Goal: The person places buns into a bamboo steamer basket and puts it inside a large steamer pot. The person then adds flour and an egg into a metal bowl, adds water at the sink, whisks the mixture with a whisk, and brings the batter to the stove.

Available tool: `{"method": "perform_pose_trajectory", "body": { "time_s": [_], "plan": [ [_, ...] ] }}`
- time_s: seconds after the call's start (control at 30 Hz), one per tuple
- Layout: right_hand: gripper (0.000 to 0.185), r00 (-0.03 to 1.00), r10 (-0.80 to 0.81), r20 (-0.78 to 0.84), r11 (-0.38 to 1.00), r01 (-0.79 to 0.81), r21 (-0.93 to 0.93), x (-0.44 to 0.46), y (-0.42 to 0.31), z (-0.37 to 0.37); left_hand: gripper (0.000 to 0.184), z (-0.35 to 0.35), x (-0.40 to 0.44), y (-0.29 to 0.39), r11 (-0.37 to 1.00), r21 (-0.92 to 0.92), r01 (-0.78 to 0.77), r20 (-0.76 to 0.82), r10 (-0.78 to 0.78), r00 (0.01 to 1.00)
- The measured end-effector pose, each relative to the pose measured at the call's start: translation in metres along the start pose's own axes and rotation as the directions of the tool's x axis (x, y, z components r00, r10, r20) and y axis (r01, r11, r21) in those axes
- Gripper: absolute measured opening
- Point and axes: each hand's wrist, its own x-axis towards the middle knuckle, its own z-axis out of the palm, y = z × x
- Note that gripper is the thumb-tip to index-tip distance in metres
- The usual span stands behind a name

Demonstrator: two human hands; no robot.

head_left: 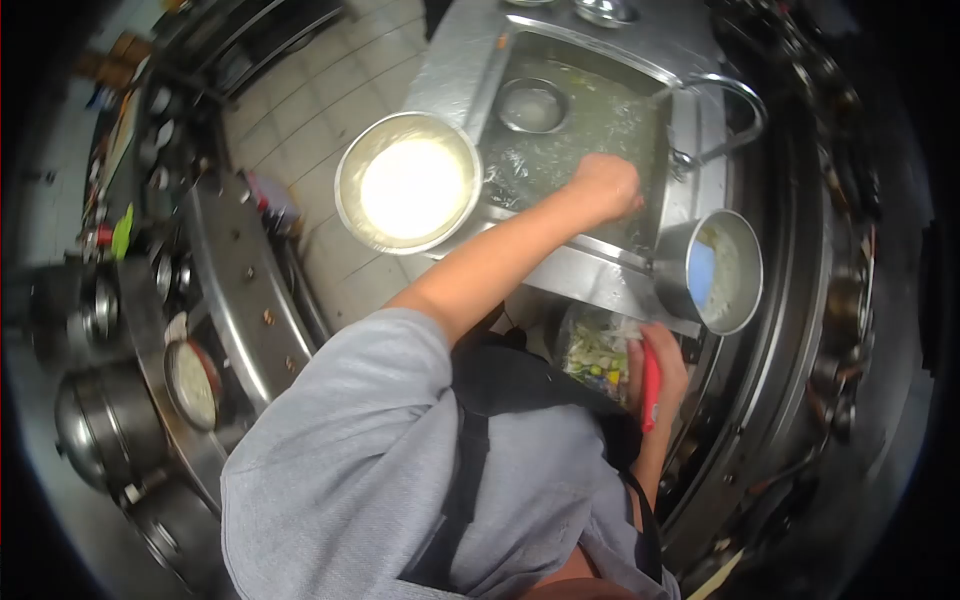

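My left hand (pixel 605 188) is closed in a fist over the water-filled sink (pixel 582 240), near its front right corner. Whatever it may hold is hidden. My right hand (pixel 668 365) is low, below the counter edge, wrapped round a red-handled tool (pixel 650 385); the tool's working end is not clear. Beside that hand is a bin (pixel 575 340) lined with clear plastic, holding vegetable scraps. A round metal bowl (pixel 530 105) lies in the sink water.
A large steel bowl (pixel 350 195) with a bright white inside stands at the sink's left front corner. At the right, a tilted steel pot (pixel 745 240) contains a blue piece (pixel 700 270). A curved faucet (pixel 745 95) reaches over the sink. A pan (pixel 190 385) rests far left.
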Motion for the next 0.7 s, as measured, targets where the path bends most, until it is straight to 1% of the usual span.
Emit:
{"method": "perform_pose_trajectory", "body": {
  "time_s": [0.03,0.1,0.13,0.17,0.2,0.23,0.27,0.3,0.33,0.37,0.43,0.47,0.5,0.53,0.57,0.6,0.63,0.67,0.7],
  "plan": [
    [0.025,0.999,-0.031,0.015,0.999,0.030,0.022,0.000,0.001,-0.001,0.031,-0.023,-0.032,-0.002,1.000,-0.006,0.004,-0.045,-0.004,0.999],
    [0.025,1.000,-0.004,0.026,0.998,0.002,0.055,0.002,0.006,-0.004,0.032,-0.063,-0.092,-0.017,0.994,0.003,0.110,-0.168,-0.108,0.980],
    [0.024,0.995,-0.035,0.092,0.996,0.027,0.086,0.004,0.010,-0.007,0.031,-0.071,-0.114,-0.041,0.985,-0.030,0.171,-0.252,-0.173,0.952],
    [0.024,0.994,-0.053,0.100,0.994,0.043,0.100,0.002,0.013,-0.010,0.027,-0.092,-0.147,-0.054,0.967,-0.094,0.237,-0.386,-0.255,0.886],
    [0.023,0.995,-0.057,0.086,0.991,0.046,0.122,0.004,0.015,-0.012,0.020,-0.098,-0.173,-0.087,0.953,-0.044,0.301,-0.533,-0.277,0.799],
    [0.023,0.995,-0.063,0.072,0.988,0.052,0.144,0.006,0.017,-0.013,0.016,-0.114,-0.199,-0.104,0.920,0.074,0.386,-0.681,-0.236,0.693],
    [0.022,0.997,-0.026,0.075,0.983,0.011,0.186,0.007,0.014,-0.016,0.018,-0.123,-0.224,-0.127,0.851,0.164,0.498,-0.718,-0.243,0.652],
    [0.022,0.995,-0.003,0.098,0.977,-0.018,0.211,0.009,0.013,-0.019,0.032,-0.120,-0.244,-0.153,0.770,0.189,0.609,-0.743,-0.293,0.602],
    [0.021,0.996,-0.015,0.090,0.976,-0.005,0.220,0.010,0.013,-0.020,0.042,-0.111,-0.254,-0.170,0.718,0.107,0.688,-0.691,-0.444,0.571],
    [0.021,0.996,-0.034,0.078,0.973,0.015,0.231,0.012,0.013,-0.020,0.051,-0.102,-0.265,-0.190,0.648,0.026,0.761,-0.629,-0.582,0.516],
    [0.021,0.994,-0.091,0.055,0.978,0.079,0.195,0.016,0.013,-0.018,0.064,-0.066,-0.275,-0.236,0.635,-0.205,0.745,-0.412,-0.746,0.522],
    [0.021,0.996,-0.054,0.073,0.972,0.035,0.232,0.018,0.014,-0.016,0.063,-0.064,-0.275,-0.238,0.557,-0.432,0.709,-0.210,-0.827,0.521],
    [0.022,0.995,-0.013,0.102,0.966,-0.014,0.259,0.018,0.014,-0.015,0.062,-0.057,-0.273,-0.237,0.414,-0.632,0.655,0.008,-0.842,0.540],
    [0.022,0.995,-0.009,0.095,0.959,-0.018,0.282,0.018,0.011,-0.011,0.053,-0.041,-0.274,-0.244,0.344,-0.767,0.541,0.057,-0.804,0.591],
    [0.022,0.996,-0.003,0.085,0.953,-0.023,0.303,0.020,0.008,-0.008,0.045,-0.033,-0.272,-0.245,0.343,-0.817,0.462,0.048,-0.760,0.649],
    [0.024,0.993,0.027,0.114,0.954,-0.059,0.294,0.022,0.005,-0.006,0.041,-0.028,-0.268,-0.243,0.313,-0.860,0.403,0.013,-0.776,0.631],
    [0.025,0.992,0.061,0.107,0.942,-0.092,0.323,0.026,-0.007,-0.002,0.039,-0.025,-0.268,-0.239,0.339,-0.880,0.334,-0.071,-0.787,0.612],
    [0.026,0.995,0.050,0.082,0.936,-0.075,0.343,0.031,-0.015,0.003,0.038,-0.023,-0.270,-0.244,0.337,-0.881,0.333,-0.074,-0.792,0.606],
    [0.027,0.997,0.042,0.057,0.930,-0.060,0.363,0.035,-0.024,0.009,0.039,-0.029,-0.276,-0.245,0.360,-0.853,0.378,-0.078,-0.803,0.591]
  ]
}}
